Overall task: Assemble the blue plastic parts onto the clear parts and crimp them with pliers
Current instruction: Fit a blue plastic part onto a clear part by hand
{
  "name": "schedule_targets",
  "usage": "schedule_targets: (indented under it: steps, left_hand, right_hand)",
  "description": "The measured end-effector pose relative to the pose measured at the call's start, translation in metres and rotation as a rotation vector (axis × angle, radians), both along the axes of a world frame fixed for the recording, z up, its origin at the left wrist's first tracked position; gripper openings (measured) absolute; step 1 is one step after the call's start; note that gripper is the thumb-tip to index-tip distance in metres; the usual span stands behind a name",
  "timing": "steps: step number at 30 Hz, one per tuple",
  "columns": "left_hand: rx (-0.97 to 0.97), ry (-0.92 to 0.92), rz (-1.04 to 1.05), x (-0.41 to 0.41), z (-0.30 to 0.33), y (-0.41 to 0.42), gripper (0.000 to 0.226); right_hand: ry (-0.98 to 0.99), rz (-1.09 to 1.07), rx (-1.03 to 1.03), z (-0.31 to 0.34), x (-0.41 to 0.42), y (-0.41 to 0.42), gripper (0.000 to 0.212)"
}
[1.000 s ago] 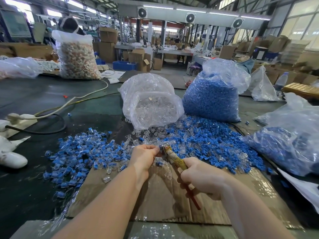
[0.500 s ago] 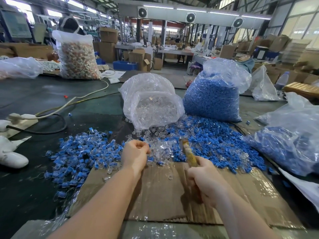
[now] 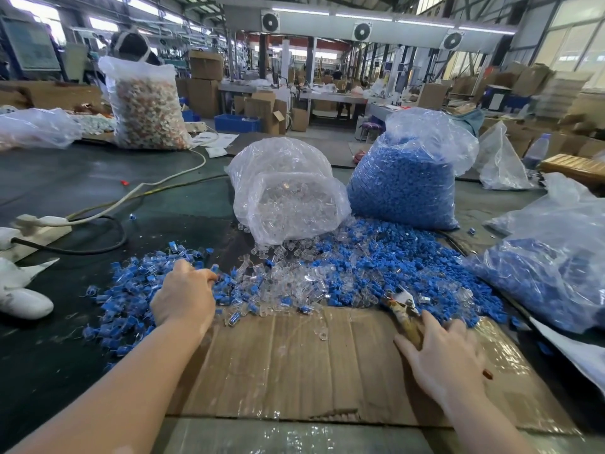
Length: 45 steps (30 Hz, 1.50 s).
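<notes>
Loose blue plastic parts [image 3: 402,267] lie heaped at the middle of the desk, mixed with clear parts [image 3: 294,276] spilling from a bag. A pile of joined blue-and-clear pieces [image 3: 131,290] spreads toward the left edge. The pliers [image 3: 404,311], jaws apart, lie flat on cardboard.

Both bare forearms reach forward from the bottom edge. The left hand [image 3: 183,298] lies knuckles up, fingers curled downward and bunched together. The right hand [image 3: 442,355] lies flat, palm down, fingers spread and pointing forward, its grip slack around nothing.
</notes>
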State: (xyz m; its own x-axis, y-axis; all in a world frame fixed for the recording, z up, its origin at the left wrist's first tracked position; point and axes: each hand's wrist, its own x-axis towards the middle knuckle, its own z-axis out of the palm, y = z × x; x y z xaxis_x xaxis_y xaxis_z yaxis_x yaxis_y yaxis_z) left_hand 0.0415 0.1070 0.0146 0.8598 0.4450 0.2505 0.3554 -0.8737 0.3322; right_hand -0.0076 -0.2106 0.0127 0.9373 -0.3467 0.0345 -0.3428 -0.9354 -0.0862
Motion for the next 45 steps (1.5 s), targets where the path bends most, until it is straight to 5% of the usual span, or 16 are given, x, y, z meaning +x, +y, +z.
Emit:
schedule_targets:
  steps: [5,9,14,25,37,45]
  left_hand:
    - [0.08,-0.12,-0.074,0.002,0.001,-0.015,0.027]
    - [-0.135,-0.279,-0.273,-0.002,-0.001,-0.053,0.02]
    - [-0.326,-0.226,-0.481,-0.01,-0.017,-0.104,0.015]
    - [-0.293,-0.228,-0.533,-0.013,-0.032,-0.115,0.028]
    - [-0.392,-0.234,-0.524,-0.017,-0.03,-0.116,0.006]
    - [-0.393,-0.293,-0.49,-0.017,-0.033,-0.116,0.025]
  right_hand:
    - [0.023,0.009,-0.054,0.002,0.002,0.0,0.067]
    - [-0.09,0.064,-0.11,0.006,0.002,0.013,0.054]
    - [-0.249,0.306,0.028,0.002,0.012,0.039,0.034]
    - [-0.208,0.528,0.129,-0.009,0.055,0.071,0.035]
    - [-0.243,0.46,0.136,-0.016,0.069,0.081,0.009]
    - [-0.399,0.465,0.276,-0.02,0.053,0.076,0.01]
